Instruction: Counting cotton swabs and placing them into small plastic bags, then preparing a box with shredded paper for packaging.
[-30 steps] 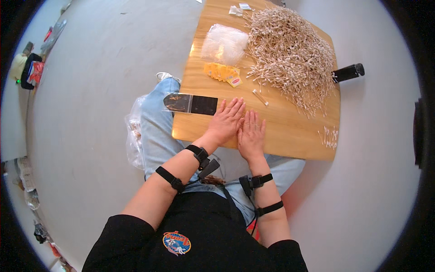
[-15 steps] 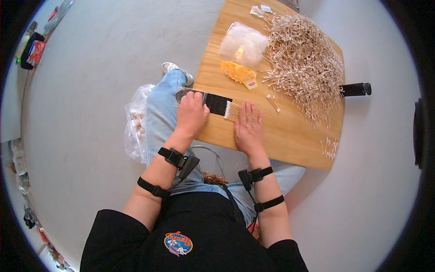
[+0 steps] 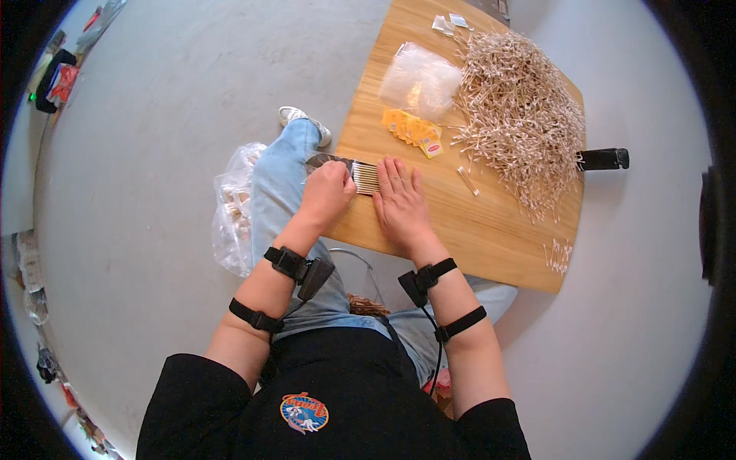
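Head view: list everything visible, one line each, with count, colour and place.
table: one, light wood, upper middle
stick heap: one large pile, pale tan, far right of the table
loose sticks: a few, pale, table's near right corner
stick row: one flat row, pale, between the hands
metal strip: one, dark grey, at the table's left edge by the left hand
clear bag: one, on the table left of the heap
packets: several, orange-yellow, below the clear bag
black cylinder: one, at the table's right edge
floor bag: one, clear, left of the leg
shoe: one, white, on the floor
left hand: closed, on the stick row's left end
right hand: flat on the table
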### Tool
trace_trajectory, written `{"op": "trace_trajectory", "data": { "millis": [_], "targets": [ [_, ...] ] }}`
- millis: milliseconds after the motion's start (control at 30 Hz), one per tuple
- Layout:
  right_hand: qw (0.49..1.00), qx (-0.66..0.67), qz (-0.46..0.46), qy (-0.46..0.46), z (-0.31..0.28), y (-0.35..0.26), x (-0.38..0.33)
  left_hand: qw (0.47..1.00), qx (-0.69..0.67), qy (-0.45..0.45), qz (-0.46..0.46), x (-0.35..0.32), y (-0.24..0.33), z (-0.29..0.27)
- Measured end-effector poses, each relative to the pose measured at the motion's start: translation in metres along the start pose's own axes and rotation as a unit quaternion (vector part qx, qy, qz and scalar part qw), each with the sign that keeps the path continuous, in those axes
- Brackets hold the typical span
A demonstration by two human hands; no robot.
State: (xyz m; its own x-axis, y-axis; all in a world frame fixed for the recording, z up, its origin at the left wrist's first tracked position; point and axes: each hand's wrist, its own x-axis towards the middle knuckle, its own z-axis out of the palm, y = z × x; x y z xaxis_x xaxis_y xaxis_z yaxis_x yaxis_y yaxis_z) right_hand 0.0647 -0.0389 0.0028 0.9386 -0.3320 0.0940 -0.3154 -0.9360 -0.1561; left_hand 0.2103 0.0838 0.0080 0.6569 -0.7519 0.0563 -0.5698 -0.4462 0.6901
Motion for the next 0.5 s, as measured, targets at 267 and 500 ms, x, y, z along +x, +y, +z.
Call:
{"op": "trace_trajectory", "data": {
  "millis": [267,500],
  "targets": [
    [1.000,0.007,0.021,0.008,0.021,-0.032,0.016,1.000,0.000,0.015,-0.011,-0.006,0.006,0.000],
    [0.999,0.038,0.033,-0.014,0.014,-0.044,0.020,0.983,-0.148,0.106,-0.030,0.000,-0.004,-0.004]
  ]
}}
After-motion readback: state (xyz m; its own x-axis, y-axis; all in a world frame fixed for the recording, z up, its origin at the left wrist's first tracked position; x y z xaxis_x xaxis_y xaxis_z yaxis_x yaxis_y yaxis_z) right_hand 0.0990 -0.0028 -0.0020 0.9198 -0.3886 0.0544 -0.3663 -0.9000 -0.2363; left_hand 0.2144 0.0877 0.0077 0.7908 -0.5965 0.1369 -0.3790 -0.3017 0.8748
